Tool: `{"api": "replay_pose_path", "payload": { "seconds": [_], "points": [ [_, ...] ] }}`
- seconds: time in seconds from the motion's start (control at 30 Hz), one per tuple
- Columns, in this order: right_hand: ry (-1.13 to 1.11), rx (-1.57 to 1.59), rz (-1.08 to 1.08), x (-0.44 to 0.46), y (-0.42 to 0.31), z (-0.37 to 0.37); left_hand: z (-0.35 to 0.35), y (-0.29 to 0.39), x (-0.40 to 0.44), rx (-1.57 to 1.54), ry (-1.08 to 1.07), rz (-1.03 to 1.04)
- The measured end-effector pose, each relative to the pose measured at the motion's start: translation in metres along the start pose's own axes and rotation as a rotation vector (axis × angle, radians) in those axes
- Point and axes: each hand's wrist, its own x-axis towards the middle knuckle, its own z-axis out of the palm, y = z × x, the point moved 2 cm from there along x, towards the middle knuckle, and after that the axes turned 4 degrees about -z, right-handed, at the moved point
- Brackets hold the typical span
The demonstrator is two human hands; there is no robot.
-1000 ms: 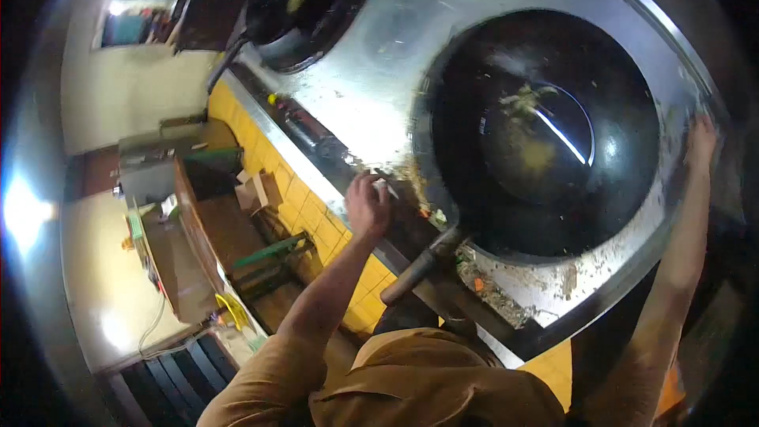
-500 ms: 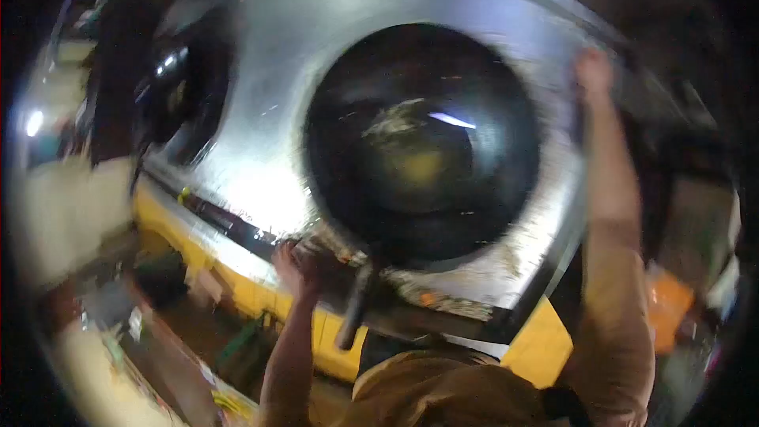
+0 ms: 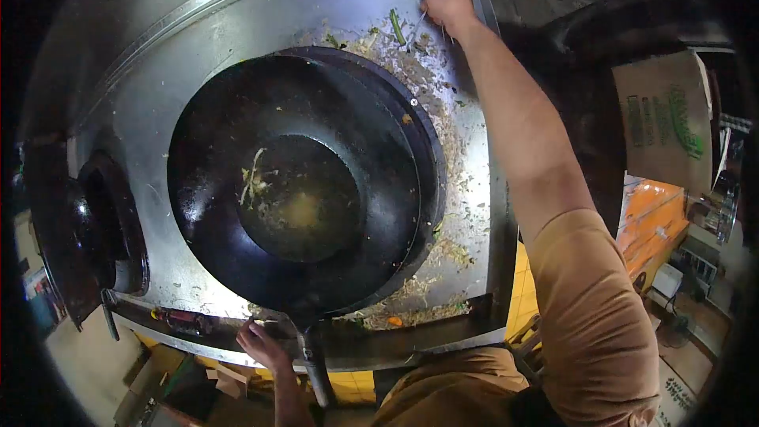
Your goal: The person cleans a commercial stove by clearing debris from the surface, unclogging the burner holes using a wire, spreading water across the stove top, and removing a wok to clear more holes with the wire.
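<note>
A large black wok (image 3: 300,182) sits on the steel stove top, with some pale scraps and yellowish liquid in its bottom. Its handle (image 3: 316,368) points toward my body. At the front ledge, just left of the handle, my left hand (image 3: 265,345) has curled fingers; what they hold is too small to make out. My right hand (image 3: 448,4) is closed near the far right corner of the stove, with a thin, pale item showing below its fingers. Food scraps (image 3: 431,83) and a green piece (image 3: 397,27) lie just below it.
A second dark wok (image 3: 103,221) stands at the left. A raised steel rim (image 3: 198,4) runs along the stove's back. A cardboard box (image 3: 664,122) and an orange surface (image 3: 648,221) are at the right. More scraps line the stove's right side and front.
The view has swung to the right, so the large wok appears farther left. My right hand has moved to the back right corner. My left hand stays by the front ledge.
</note>
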Motion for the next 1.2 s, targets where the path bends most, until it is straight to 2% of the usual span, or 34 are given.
{"api": "replay_pose_path", "payload": {
  "seconds": [0.13, 0.27, 0.67, 0.73, 0.8, 0.97, 1.03, 1.07, 1.13, 1.2],
  "points": [
    [0.008, 0.088, 0.016, -0.001, -0.005, 0.001, 0.001, -0.009, 0.0, 0.077, -0.043, -0.056],
    [-0.013, 0.038, -0.021, 0.009, -0.004, 0.004, 0.005, -0.022, 0.001, 0.038, -0.054, -0.051],
    [0.03, 0.06, 0.085, 0.011, -0.004, 0.003, 0.003, -0.007, 0.0, -0.058, -0.016, -0.048],
    [-0.013, 0.122, 0.012, 0.01, -0.005, 0.003, 0.002, -0.008, 0.0, -0.081, -0.015, -0.052],
    [-0.023, 0.077, 0.017, 0.014, -0.004, 0.004, 0.003, -0.01, 0.001, 0.033, -0.03, -0.051],
    [-0.043, 0.051, 0.012, 0.009, -0.013, 0.006, 0.008, -0.025, 0.001, 0.028, -0.047, -0.045],
    [-0.216, 0.077, -0.016, 0.005, -0.021, 0.008, 0.008, -0.024, 0.001, 0.034, -0.029, -0.035],
    [-0.214, 0.077, -0.016, 0.006, -0.018, 0.009, 0.007, -0.023, 0.002, 0.028, -0.041, -0.052],
    [-0.067, 0.132, 0.051, 0.009, -0.009, 0.008, 0.005, -0.017, 0.002, 0.022, -0.059, -0.063],
    [-0.048, 0.137, 0.074, 0.01, -0.009, 0.007, 0.002, -0.01, 0.002, 0.024, -0.055, -0.041]
  ]
}}
